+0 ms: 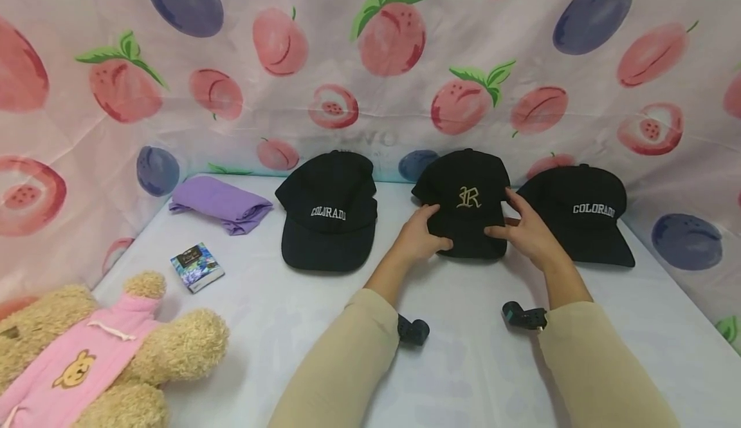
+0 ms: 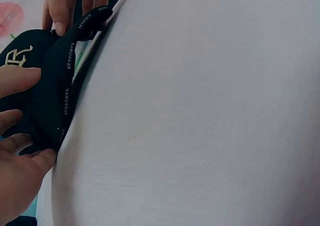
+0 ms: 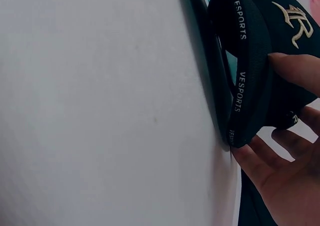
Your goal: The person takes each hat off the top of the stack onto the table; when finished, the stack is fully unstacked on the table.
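A black baseball cap (image 1: 467, 174) with a gold embroidered R stands on the white-covered table, its brim toward me. My left hand (image 1: 418, 233) grips its left side, with the thumb over the brim. On the opposite side, my right hand (image 1: 528, 233) holds the cap, thumb on the front and fingers at the brim's edge. Both wrist views show white VESPORTS lettering along the underside edge of the cap (image 3: 250, 40). One black COLORADO cap (image 1: 327, 190) sits to the left. Another COLORADO cap (image 1: 587, 190) stands close by my right hand.
A folded purple cloth (image 1: 217, 201) lies at the back left, behind a small blue patterned box (image 1: 197, 267). At the near left is a teddy bear (image 1: 179, 344) in a pink top. Fruit-print fabric (image 1: 324, 48) hangs behind the table.
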`<state>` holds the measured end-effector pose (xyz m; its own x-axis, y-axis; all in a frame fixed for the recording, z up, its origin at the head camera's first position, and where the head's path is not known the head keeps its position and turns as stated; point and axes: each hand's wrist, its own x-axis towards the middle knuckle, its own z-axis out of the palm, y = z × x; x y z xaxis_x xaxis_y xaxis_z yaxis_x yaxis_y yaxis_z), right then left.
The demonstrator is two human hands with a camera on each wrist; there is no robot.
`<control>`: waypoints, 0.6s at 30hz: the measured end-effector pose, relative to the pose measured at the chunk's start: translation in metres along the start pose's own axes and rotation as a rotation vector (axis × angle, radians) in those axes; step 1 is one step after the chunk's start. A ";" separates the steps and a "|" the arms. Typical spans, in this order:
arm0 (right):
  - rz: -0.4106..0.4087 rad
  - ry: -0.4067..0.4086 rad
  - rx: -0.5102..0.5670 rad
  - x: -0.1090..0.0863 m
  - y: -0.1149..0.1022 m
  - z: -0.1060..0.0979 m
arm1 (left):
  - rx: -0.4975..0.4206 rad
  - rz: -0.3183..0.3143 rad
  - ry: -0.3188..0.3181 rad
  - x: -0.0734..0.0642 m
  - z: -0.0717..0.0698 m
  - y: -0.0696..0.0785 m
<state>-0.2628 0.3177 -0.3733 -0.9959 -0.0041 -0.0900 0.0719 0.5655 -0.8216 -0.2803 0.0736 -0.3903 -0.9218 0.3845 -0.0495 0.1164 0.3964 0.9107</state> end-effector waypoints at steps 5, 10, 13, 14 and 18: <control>0.004 -0.004 -0.038 -0.001 -0.001 -0.002 | -0.001 0.004 -0.011 0.002 0.005 0.000; 0.000 -0.006 -0.075 -0.002 -0.002 -0.001 | 0.101 0.048 -0.018 0.004 0.008 -0.001; -0.005 -0.009 -0.094 -0.001 -0.002 0.000 | 0.157 0.053 -0.017 0.005 0.010 -0.001; -0.007 -0.010 -0.100 -0.001 -0.001 0.001 | 0.162 0.050 -0.018 0.004 0.010 0.000; -0.002 -0.014 -0.105 0.000 0.001 0.002 | 0.174 0.045 -0.023 0.004 0.012 0.002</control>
<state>-0.2630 0.3165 -0.3751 -0.9952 -0.0167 -0.0966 0.0627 0.6488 -0.7584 -0.2791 0.0862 -0.3937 -0.9057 0.4234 -0.0218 0.2214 0.5163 0.8273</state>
